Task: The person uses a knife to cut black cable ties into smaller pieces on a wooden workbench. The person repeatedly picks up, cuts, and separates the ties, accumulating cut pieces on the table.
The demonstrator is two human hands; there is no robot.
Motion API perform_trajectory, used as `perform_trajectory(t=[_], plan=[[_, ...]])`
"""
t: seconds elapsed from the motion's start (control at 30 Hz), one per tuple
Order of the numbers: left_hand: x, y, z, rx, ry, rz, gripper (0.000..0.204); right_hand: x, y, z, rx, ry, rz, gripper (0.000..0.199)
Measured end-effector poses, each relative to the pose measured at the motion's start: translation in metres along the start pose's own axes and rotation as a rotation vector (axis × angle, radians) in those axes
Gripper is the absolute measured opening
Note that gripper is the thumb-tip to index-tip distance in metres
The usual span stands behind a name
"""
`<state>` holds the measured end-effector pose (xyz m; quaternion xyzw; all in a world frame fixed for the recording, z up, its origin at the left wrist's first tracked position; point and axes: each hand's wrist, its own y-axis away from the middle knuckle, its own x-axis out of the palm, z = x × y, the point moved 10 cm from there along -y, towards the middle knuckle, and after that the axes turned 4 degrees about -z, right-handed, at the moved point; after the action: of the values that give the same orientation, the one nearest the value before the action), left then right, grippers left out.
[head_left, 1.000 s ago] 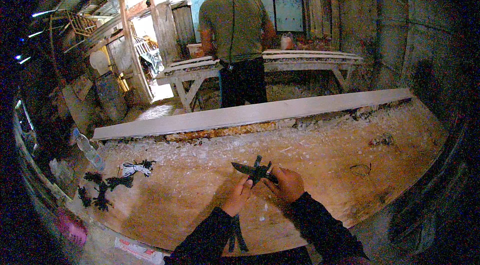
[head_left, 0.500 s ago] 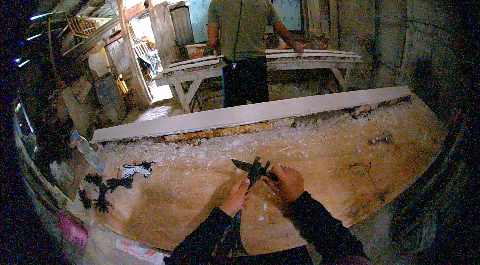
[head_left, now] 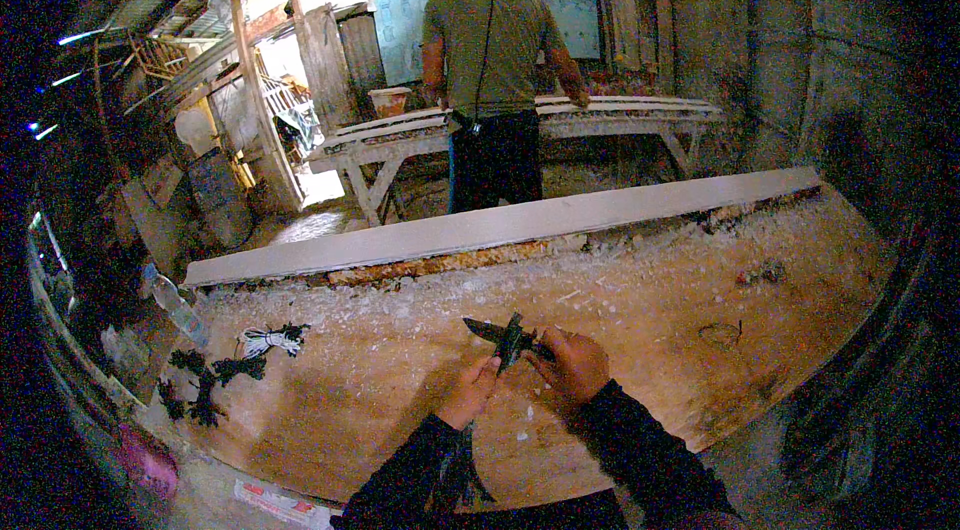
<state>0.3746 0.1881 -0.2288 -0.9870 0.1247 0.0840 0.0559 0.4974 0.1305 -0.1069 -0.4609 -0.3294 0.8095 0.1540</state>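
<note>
Hands, left and right, two, each grip pinching one dark cord bundle.

Dark knotted cord bundle, held above dusty worktable.

Single head-worn fisheye view, looking forward and down.

Camera sits at the wearer's head, close above the dusty surface, whose near edge and the two forearms enter from the lower frame edge. It faces across the surface past a long pale board toward a standing person at a far trestle bench. Straight edges bow near the dark rim.
</note>
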Motion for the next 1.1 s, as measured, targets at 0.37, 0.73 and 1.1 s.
perform_trajectory(t=[0.37,0.73,1.1], plan=[[-0.009,0.006,-0.026,0.277,-0.192,-0.087,0.028,0.002,0.001,0.007,-0.023,-0.025,0.011,0.024],[-0.006,0.003,-0.021,0.153,-0.346,0.003,0.026,-0.003,0.001,0.009,-0.033,-0.058,0.003,0.023],[-0.013,0.0,-0.025,0.109,-0.393,0.059,0.024,0.008,0.007,0.008,-0.021,0.047,0.045,0.025]])
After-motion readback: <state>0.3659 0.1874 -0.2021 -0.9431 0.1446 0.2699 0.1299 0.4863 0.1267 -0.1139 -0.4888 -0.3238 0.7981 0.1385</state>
